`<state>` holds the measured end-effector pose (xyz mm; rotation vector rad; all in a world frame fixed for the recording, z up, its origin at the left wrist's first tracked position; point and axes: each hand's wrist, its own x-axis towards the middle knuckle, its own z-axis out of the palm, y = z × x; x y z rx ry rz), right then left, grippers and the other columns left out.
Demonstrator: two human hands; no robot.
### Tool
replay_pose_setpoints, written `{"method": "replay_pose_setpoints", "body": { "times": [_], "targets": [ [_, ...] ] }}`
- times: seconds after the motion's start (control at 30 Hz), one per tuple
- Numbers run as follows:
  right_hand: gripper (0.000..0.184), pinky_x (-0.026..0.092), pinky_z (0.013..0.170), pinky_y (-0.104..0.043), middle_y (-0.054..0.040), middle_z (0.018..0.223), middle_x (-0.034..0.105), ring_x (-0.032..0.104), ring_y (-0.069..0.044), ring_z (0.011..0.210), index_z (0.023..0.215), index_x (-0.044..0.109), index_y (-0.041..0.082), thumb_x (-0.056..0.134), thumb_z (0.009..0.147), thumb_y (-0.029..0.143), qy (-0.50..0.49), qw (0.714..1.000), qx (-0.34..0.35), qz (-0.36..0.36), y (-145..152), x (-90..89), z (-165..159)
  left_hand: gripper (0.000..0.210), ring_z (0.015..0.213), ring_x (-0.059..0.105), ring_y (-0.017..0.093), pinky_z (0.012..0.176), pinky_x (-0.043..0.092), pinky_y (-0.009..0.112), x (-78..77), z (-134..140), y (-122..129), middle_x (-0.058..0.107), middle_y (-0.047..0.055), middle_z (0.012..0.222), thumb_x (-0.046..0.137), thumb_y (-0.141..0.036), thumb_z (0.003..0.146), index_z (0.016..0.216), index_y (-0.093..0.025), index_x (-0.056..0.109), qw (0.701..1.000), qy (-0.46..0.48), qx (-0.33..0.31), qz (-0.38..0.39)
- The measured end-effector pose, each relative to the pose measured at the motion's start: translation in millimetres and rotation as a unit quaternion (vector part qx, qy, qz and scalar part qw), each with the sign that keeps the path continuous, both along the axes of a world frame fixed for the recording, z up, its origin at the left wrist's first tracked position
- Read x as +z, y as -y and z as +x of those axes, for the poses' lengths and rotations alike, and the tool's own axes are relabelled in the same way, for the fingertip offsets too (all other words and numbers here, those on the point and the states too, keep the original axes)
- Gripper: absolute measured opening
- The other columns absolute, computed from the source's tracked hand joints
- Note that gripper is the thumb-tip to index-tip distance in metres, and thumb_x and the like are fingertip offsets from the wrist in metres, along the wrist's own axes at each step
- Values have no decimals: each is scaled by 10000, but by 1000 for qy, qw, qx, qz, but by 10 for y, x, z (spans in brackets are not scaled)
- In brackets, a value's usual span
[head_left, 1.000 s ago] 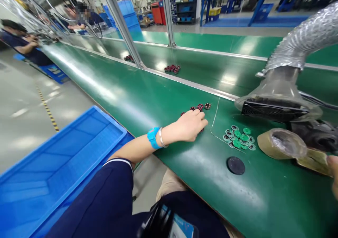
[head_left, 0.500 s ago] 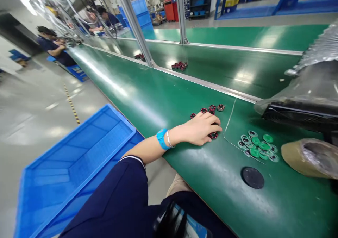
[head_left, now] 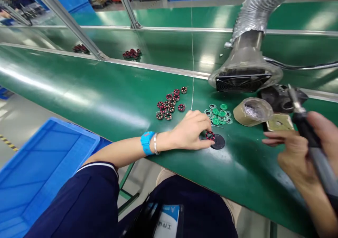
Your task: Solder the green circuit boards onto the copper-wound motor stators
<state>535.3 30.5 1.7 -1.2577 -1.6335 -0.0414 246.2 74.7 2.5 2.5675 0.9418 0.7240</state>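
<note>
My left hand [head_left: 194, 130], with a blue wristband, pinches a small ring-shaped motor stator [head_left: 210, 135] with red and copper windings. It is held at the left edge of a round black disc [head_left: 218, 142] on the green bench. My right hand [head_left: 295, 157] is closed around the dark handle of a soldering iron [head_left: 307, 129], its metal tip pointing up and away. Left of the disc lies a group of similar stators [head_left: 169, 106]. Green and clear round pieces [head_left: 219, 114] lie in a pile just beyond the disc.
A tape roll [head_left: 252, 111] stands near a dark iron holder [head_left: 283, 99] with a yellowish sponge [head_left: 280, 122]. Above hangs a fume extractor [head_left: 243, 81] with a foil duct. More stators [head_left: 132, 54] lie behind the metal rail. A blue crate [head_left: 52, 174] sits at my left.
My view has swung right. My left hand has moved from the stator group to the black disc, carrying one stator. My right hand with the soldering iron has come into view.
</note>
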Motion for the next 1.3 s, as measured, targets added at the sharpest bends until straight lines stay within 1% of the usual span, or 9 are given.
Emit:
{"method": "replay_pose_setpoints", "body": {
  "times": [0.13,0.3,0.4,0.53,0.7,0.8,0.9,1.13,1.3],
  "targets": [
    [173,482,413,-202,-15,689,730,709,-158,568,1119,636,229,539,977,249,79,992,98,-17,3,43,-219,299,863,544,195,817,445,333,-139,363,80,642,59,938,683,-431,833,874,-145,605,1000,-20,2,-3],
    [65,566,542,-230,11,824,758,733,-158,670,983,623,245,592,932,221,108,987,118,-19,93,-168,-333,295,830,554,212,768,483,343,-176,447,117,606,70,892,631,-446,852,839,-158,568,996,-77,45,5],
    [221,595,629,-263,-8,924,756,737,-173,752,1041,570,239,673,848,206,109,987,118,-14,130,-290,-419,305,847,575,228,768,488,360,-109,476,128,604,81,902,609,-460,864,839,-159,568,991,-118,59,15],
    [266,583,594,-286,-26,932,733,711,-166,699,1097,519,231,613,849,207,112,983,140,-35,135,-340,-511,320,850,598,242,746,489,376,-25,496,97,612,90,927,646,-454,864,875,-141,582,983,-170,69,-19],
    [277,574,585,-313,-38,927,710,685,-173,665,1113,508,236,630,866,265,116,983,130,-51,127,-341,-573,443,924,601,220,797,519,348,-42,301,45,623,78,1007,770,-482,783,991,-141,578,991,-86,-11,-102],
    [287,562,585,-307,-13,832,685,673,-175,645,1076,522,231,666,867,366,134,983,110,-52,88,-334,-638,309,998,607,215,864,529,352,-87,188,34,635,80,1066,719,-314,834,1057,-149,582,990,-43,-29,-128],
    [223,543,566,-294,-9,793,670,664,-168,631,1042,530,229,614,904,382,146,982,96,-65,37,-330,-691,270,1033,620,220,921,526,377,-143,155,23,660,91,1084,686,-295,870,1078,-145,601,991,-15,-42,-127],
    [240,561,609,-284,0,844,688,676,-158,679,1065,529,242,643,866,312,159,970,161,-90,-45,-347,-626,251,1009,635,214,917,532,366,-262,149,2,680,97,1062,701,-282,866,1056,-125,653,992,18,-59,-110],
    [304,560,616,-265,3,855,672,673,-146,696,1140,512,221,632,870,290,159,955,222,-118,-103,-286,-587,280,1025,640,223,929,532,378,-246,114,-16,687,106,1079,698,-289,866,1088,-122,659,991,29,-65,-113]
  ]
}}
